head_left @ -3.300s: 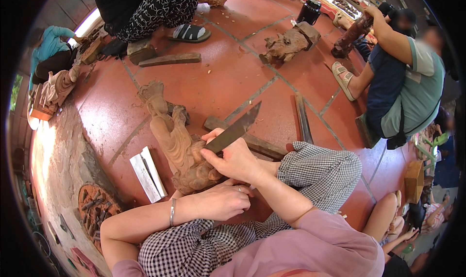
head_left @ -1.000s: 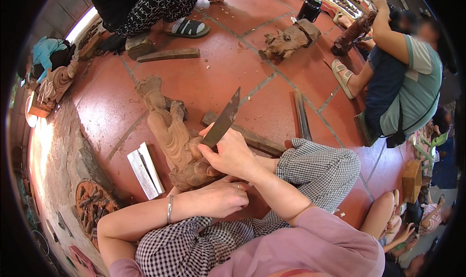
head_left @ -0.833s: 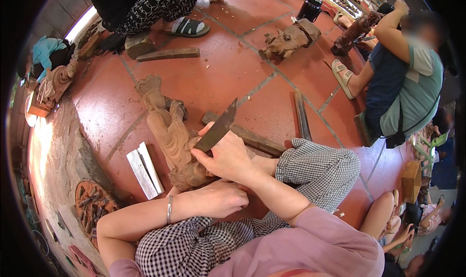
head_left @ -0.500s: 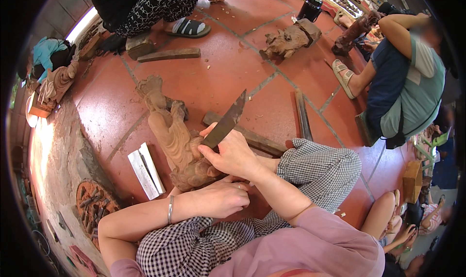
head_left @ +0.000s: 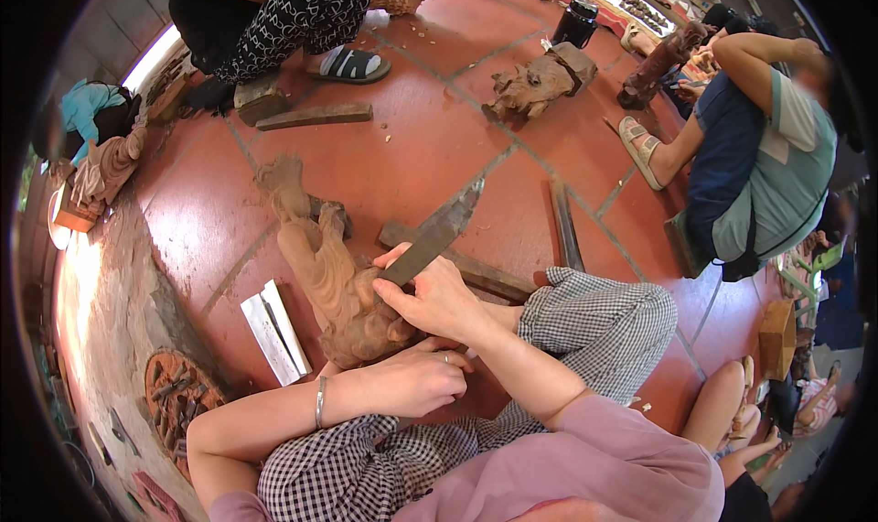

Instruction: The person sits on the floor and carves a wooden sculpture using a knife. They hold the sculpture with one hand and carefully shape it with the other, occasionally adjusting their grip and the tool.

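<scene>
A brown carved wooden figure (head_left: 322, 266) lies on the red tiled floor in front of me. My right hand (head_left: 430, 295) grips a flat dark metal blade (head_left: 437, 232) whose near end rests against the figure's lower part, the blade pointing up and to the right. My left hand (head_left: 412, 380) is curled around the figure's base and steadies it, a metal bangle on that wrist. My checked trouser legs frame the piece.
A whitish sharpening block (head_left: 274, 332) lies left of the figure. Wooden slats (head_left: 563, 224) and a plank (head_left: 316, 116) lie on the floor. Another carving (head_left: 530, 85) sits farther off. People sit at the top left (head_left: 274, 19) and right (head_left: 768, 165). A round tool tray (head_left: 178, 398) stands at lower left.
The blade has tilted and shifted a little in small strokes against the figure. The person on the right has moved their raised arm. My left hand stays on the base.
</scene>
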Tool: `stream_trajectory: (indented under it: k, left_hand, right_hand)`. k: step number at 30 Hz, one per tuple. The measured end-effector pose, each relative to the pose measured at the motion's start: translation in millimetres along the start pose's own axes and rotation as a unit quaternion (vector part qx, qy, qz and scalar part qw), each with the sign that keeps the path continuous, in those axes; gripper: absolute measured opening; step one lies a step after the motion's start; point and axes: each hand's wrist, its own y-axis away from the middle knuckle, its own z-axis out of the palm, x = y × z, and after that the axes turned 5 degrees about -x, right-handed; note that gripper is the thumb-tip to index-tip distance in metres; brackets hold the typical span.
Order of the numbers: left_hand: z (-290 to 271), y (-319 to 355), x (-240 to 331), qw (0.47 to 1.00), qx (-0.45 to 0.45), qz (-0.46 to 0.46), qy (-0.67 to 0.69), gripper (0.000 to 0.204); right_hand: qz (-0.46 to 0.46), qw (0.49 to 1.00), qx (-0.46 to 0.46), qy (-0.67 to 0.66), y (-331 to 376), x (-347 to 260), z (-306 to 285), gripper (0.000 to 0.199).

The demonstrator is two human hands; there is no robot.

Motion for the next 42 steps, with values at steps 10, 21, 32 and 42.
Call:
stream_trajectory:
  k: [10,21,32,42]
  left_hand:
    - [-5,2,3,0.998,-0.054,-0.027,-0.009,0.015]
    - [-2,4,-1,0.998,-0.043,0.003,-0.038,0.018]
    - [0,4,-1,1.0,0.005,-0.023,-0.021,0.015]
    - [2,2,-4,0.999,0.017,-0.01,-0.027,0.01]
  right_hand:
    - [0.05,0.992,0.03,-0.114,15,-1,6,0.021]
    - [0.023,0.967,0.057,-0.247,23,10,13,0.018]
    - [0.043,0.964,0.048,-0.259,23,14,12,0.022]
    - [0.059,0.966,0.046,-0.249,23,15,11,0.023]
